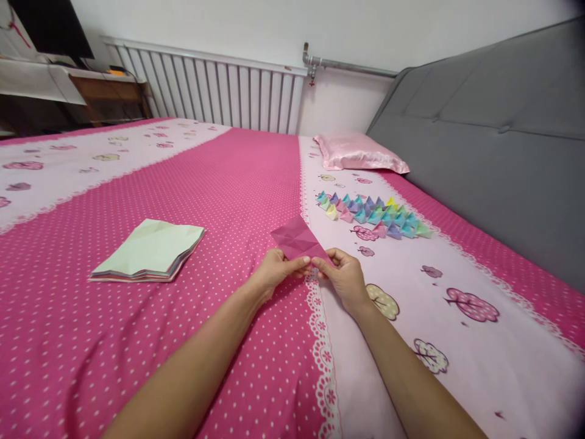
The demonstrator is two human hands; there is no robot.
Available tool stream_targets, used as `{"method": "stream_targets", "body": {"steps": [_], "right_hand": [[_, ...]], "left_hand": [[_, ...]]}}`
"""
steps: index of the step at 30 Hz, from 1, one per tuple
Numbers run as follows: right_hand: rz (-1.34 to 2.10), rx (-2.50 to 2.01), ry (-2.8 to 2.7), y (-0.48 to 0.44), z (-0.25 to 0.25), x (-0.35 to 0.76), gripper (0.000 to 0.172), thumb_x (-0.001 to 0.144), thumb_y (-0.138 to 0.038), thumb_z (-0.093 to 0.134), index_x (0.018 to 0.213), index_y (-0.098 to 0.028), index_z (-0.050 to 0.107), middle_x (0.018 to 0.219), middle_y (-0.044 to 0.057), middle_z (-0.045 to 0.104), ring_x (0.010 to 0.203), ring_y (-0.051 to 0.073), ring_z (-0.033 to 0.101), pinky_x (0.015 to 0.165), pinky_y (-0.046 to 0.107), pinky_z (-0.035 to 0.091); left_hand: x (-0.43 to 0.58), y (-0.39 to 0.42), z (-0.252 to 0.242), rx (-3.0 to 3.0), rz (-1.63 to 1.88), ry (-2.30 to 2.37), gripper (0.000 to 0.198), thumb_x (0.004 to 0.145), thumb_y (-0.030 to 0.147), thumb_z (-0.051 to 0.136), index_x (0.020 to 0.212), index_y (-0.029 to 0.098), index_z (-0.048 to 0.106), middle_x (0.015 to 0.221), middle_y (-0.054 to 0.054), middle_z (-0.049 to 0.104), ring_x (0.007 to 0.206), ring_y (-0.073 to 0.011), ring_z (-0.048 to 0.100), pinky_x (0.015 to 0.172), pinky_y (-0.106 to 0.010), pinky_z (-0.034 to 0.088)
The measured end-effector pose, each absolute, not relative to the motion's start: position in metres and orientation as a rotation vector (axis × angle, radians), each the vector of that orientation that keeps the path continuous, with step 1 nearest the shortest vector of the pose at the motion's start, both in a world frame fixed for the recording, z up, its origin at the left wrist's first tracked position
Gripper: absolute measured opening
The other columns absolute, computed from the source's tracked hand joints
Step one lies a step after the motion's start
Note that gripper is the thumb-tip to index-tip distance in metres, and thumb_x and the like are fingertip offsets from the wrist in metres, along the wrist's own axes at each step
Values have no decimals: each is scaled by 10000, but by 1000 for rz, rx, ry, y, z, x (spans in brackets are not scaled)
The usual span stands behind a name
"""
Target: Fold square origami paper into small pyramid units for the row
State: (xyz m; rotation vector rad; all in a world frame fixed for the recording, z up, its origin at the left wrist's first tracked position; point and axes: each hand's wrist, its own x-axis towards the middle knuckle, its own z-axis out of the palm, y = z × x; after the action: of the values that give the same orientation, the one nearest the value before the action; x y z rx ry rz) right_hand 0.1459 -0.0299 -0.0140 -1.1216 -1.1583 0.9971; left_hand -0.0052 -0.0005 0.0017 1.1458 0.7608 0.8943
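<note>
A dark pink sheet of origami paper (298, 236) with crease lines across it is held up over the bed. My left hand (280, 268) pinches its near left edge between thumb and fingers. On the near right edge, my right hand (343, 275) is closed in the same kind of pinch. The two thumbs almost meet at the near side of the sheet. To the left lies a stack of square paper (153, 247), pale green on top with other colours at its edges. Several small folded paper boats (372, 213) stand in rows at the right.
The bed's cover (237, 177) is pink with white dots and pale printed bands. A pink satin pillow (361, 152) rests near the grey padded headboard (493, 128). Behind are a white radiator (210, 85), a pipe (351, 64), and a desk with a monitor (52, 27).
</note>
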Motion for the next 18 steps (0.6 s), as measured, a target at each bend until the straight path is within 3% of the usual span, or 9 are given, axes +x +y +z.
{"method": "stream_targets", "body": {"steps": [8,18], "right_hand": [[1094,-1180,-1130,-30,-15,146,339,570,-450,720,592,-169,532,436,-51,528,378,73,452,388,185,344],[1273,-1201,-1122,-33,-13,143,360,571,-444,725,593,-151,517,496,-6,598,363,66,487,345,165,338]], "left_hand": [[-4,2,-1,1117,930,850,249,635,326,709,658,83,660,634,-89,651,529,-92,543,542,-212,419],[-4,1,2,1123,991,901,258,633,340,705,565,113,603,525,-26,585,473,-73,493,506,-208,372]]}}
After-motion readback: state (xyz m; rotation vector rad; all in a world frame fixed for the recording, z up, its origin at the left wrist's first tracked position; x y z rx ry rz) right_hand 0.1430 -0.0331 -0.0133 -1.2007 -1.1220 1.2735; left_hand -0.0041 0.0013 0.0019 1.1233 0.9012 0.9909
